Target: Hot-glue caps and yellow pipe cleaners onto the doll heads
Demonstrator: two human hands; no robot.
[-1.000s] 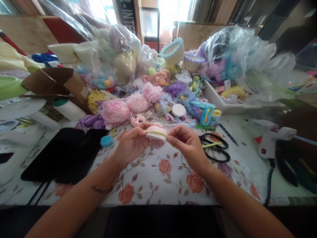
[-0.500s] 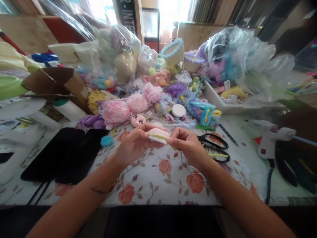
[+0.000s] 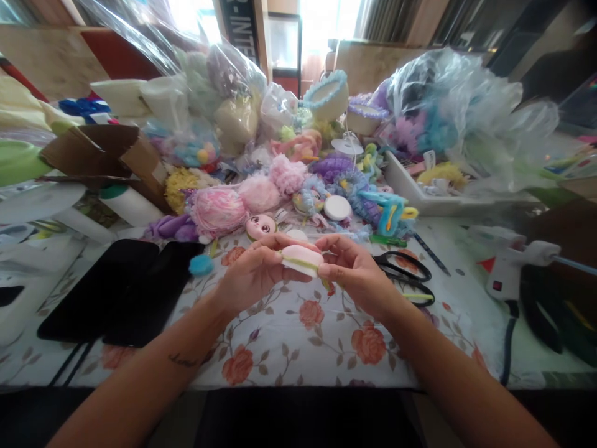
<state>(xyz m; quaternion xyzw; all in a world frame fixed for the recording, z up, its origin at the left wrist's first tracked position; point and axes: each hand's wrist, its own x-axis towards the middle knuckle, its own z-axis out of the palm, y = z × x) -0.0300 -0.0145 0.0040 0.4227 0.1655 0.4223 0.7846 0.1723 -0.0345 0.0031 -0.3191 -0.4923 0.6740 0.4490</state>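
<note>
A small white-and-pink disc-like piece (image 3: 302, 260) with a yellow-green strip along its edge is held up over the flowered cloth. The fingers of my left hand (image 3: 259, 270) pinch its left end. At its right end my right hand (image 3: 352, 270) grips it between thumb and fingers. Just behind the hands lies a doll face (image 3: 261, 228) with large eyes. Black-handled scissors (image 3: 405, 267) rest beside my right hand, with a yellow-green strip across one handle loop. A blue pompom (image 3: 201, 265) sits left of my left hand.
Two black flat devices (image 3: 93, 289) lie at the left, near a cardboard box (image 3: 100, 155). Pink yarn (image 3: 219, 208) and plush pieces are piled behind. A white tray (image 3: 410, 193) and a glue gun (image 3: 506, 267) stand at the right, with a pen (image 3: 432, 254) nearer.
The held piece has tilted slightly and moved a little to the right. My right fingers have shifted along its right end, with the thumb closer to its edge.
</note>
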